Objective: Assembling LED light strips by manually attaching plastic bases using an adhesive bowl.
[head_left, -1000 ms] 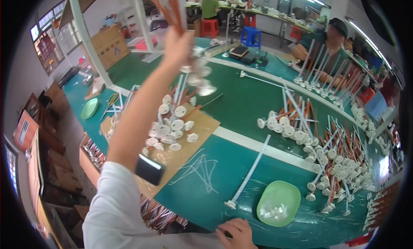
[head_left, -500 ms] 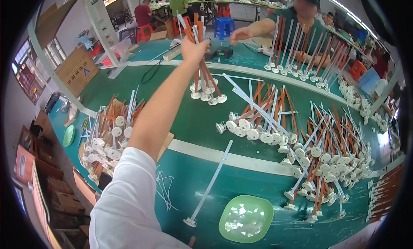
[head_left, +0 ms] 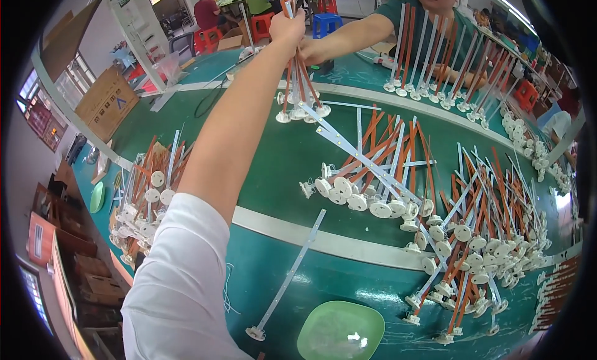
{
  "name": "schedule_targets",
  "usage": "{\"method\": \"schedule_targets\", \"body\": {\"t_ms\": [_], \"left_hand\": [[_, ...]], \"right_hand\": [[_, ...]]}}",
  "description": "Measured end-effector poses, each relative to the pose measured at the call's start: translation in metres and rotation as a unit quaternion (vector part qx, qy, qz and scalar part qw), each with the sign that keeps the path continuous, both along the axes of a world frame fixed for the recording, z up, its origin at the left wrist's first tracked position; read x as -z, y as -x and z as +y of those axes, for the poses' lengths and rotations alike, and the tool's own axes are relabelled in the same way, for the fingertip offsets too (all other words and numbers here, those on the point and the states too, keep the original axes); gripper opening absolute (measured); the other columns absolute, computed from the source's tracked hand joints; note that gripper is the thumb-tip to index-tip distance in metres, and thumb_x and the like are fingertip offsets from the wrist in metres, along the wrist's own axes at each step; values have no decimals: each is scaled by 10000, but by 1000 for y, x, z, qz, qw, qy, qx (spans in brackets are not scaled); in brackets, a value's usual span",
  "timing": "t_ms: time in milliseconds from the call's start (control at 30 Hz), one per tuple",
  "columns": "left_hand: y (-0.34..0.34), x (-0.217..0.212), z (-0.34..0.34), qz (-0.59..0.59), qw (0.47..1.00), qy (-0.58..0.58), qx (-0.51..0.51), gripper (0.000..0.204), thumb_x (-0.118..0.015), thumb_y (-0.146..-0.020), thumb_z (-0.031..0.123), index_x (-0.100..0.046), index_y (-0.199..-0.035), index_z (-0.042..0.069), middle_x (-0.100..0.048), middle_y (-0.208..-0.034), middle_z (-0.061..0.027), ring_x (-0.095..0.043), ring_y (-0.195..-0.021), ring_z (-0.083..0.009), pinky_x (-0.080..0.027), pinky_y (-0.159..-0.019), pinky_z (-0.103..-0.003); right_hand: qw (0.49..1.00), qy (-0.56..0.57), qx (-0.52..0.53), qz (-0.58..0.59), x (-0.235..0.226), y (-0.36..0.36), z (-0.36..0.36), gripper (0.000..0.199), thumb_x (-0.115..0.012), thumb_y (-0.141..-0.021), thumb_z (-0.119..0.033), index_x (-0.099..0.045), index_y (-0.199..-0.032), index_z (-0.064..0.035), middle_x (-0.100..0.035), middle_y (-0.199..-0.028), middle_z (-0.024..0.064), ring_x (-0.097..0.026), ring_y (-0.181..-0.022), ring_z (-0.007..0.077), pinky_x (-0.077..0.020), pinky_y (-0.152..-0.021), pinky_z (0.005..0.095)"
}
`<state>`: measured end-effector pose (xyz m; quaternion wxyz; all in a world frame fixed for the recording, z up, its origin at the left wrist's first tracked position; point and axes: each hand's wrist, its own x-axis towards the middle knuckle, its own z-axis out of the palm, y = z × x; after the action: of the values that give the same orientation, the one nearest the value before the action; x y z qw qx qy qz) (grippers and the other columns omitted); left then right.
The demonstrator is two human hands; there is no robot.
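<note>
Stretched far forward over the table, my left hand [head_left: 288, 29] is closed around a bundle of strips with round white bases [head_left: 302, 114]. Some strips in it are orange-brown, others silvery. The bases hang at the bottom of the bundle, over the green surface. Just below my hand, a co-worker's hand [head_left: 314, 50] reaches in from the right and is at the same bundle; its fingers are partly hidden. My right hand is out of view. Nearest me lies a single silvery strip [head_left: 289, 276] with a white base, beside a light green tray [head_left: 341, 332].
Heaps of similar strips lie at the right [head_left: 479, 242], centre [head_left: 357, 198] and left [head_left: 140, 217]. More strips stand upright in rows [head_left: 423, 61] before the co-worker. A pale rail [head_left: 323, 239] crosses the table. A cardboard box [head_left: 106, 105] stands far left.
My left hand has moved farther forward with the bundle. The co-worker's hand, apart from it before, has come across to the bundle. The view has shifted slightly.
</note>
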<state>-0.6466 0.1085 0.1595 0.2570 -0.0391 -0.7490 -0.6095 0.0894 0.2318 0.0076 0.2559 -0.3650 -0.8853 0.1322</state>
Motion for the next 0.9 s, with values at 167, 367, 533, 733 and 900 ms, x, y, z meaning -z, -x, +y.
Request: {"method": "schedule_targets", "body": {"t_ms": [167, 367, 533, 733, 900], "left_hand": [[6, -9, -33, 41, 997, 43, 38, 364, -701, -828, 381, -668, -871, 22, -662, -682, -85, -625, -591, -177, -501, -569, -329], [-131, -46, -42, 264, 871, 413, 19, 563, -745, -661, 473, -664, -895, -33, -661, -924, -224, -636, -919, -367, -508, -828, -418], [-295, -52, -238, 389, 758, 523, -26, 282, -710, -740, 289, -662, -840, 30, -649, -871, -142, -620, -860, -331, -499, -781, -426], [-398, 13, -550, -67, 805, 460, -369, 238, -680, -794, 223, -697, -968, 62, -661, -1029, -156, -615, -992, -343, -499, -833, -424], [-429, 119, -694, -232, 729, 484, -425, 442, -663, -810, 251, -585, -1214, 87, -593, -1222, -152, -573, -1109, -329, -476, -925, -431]], "right_hand": [[1000, 12, 12, -9, 3, 5, -3, 222, -584, -915, -169, -630, -767, -10, -542, -646, 187, -532, -574, 335, -417, -518, 425], [1000, -12, 5, 8, 34, -22, 2, 209, -670, -821, -216, -621, -731, -34, -504, -590, 160, -451, -489, 303, -392, -472, 407], [993, -62, 20, 102, 7, 5, -15, 294, -620, -873, -192, -609, -645, -6, -517, -561, 196, -467, -476, 325, -412, -486, 424], [983, -93, 41, 155, 12, 0, -35, 303, -614, -895, -212, -641, -696, 15, -560, -616, 212, -510, -529, 345, -438, -520, 423], [831, -231, -257, 437, 58, 51, -14, 300, -606, -908, -231, -642, -745, 19, -573, -650, 212, -533, -568, 354, -447, -543, 433]]}}
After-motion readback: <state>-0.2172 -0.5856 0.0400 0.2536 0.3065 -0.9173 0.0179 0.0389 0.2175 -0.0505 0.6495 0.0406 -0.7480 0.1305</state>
